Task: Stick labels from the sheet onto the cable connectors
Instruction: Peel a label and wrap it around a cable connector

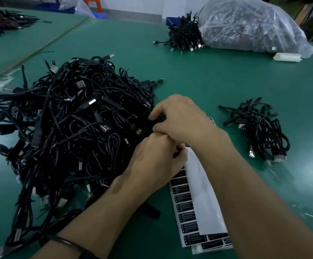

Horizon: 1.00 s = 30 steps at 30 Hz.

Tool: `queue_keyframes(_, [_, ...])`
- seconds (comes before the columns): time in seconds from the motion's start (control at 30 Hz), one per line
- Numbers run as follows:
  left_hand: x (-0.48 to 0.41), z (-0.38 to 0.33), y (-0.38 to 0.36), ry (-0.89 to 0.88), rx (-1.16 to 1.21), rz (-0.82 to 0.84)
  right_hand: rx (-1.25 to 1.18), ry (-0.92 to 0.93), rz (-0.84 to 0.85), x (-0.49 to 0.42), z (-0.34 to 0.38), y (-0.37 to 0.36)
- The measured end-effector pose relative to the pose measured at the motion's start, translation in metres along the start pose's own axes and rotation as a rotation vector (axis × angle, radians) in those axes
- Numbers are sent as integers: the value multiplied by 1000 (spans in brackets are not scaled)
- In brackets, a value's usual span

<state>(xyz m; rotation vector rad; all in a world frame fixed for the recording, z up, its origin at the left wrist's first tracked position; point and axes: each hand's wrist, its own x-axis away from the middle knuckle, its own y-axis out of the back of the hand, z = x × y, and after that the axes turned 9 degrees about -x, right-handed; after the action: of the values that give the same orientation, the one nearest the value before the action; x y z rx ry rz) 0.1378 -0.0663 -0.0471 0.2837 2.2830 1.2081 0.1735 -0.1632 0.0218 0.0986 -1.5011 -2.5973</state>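
Green table (198, 75) runs open ahead, between the big cable pile (68, 118) on my left and a small bundle (260, 131) on the right. I see the right hand (182, 118) curled round a black connector (158, 117) at the pile's edge. The left hand (155, 161), curled, touches it; I cannot tell what it holds. The label sheet (202, 199) lies beneath both.

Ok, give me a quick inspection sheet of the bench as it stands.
Surface: green mat.
Job's things: label sheet in front, partly covered; connector, held.
Clutter: plastic scrap at left edge; white packet by the bag.
Hands: right hand pinches the connector; left hand curled beside it, hold hidden.
Cables: big pile left, small pile right, bundle by the bag.
Surroundings: blue bin behind the bundle; far pile at left.
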Motion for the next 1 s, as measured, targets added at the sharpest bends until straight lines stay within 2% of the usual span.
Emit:
queue_keyframes(0.23, [0, 0, -1, 3, -40, -29, 178, 8, 10, -17, -4, -3])
queue_keyframes(0.37, [0, -2, 1, 30, -45, -16, 159, 78, -13, -17, -16, -2])
queue_keyframes(0.43, [0, -2, 2, 58, -12, -10, 17, 116, -107, -13, -21, 0])
queue_keyframes(0.57, [1, 0, 2, 78, 1, 69, -320, 273, -447, 6, -29, 14])
queue_keyframes(0.67, [2, 0, 2, 62, 10, 43, -758, 201, -531, 30, -41, 26])
queue_keyframes(0.73, [2, 1, 1, 105, 107, -35, -1026, 66, -416, 49, -52, 29])
queue_keyframes(0.8, [1, 2, 1, 190, 255, -123, -1145, -46, -243, 65, -61, 26])
queue_keyframes(0.9, [-2, -3, 4, 280, 463, -232, -1194, -85, -2, 80, -70, 19])
queue_keyframes(1.0, [-5, -6, 9, 382, 714, -259, -1137, -90, 210, 86, -68, 14])
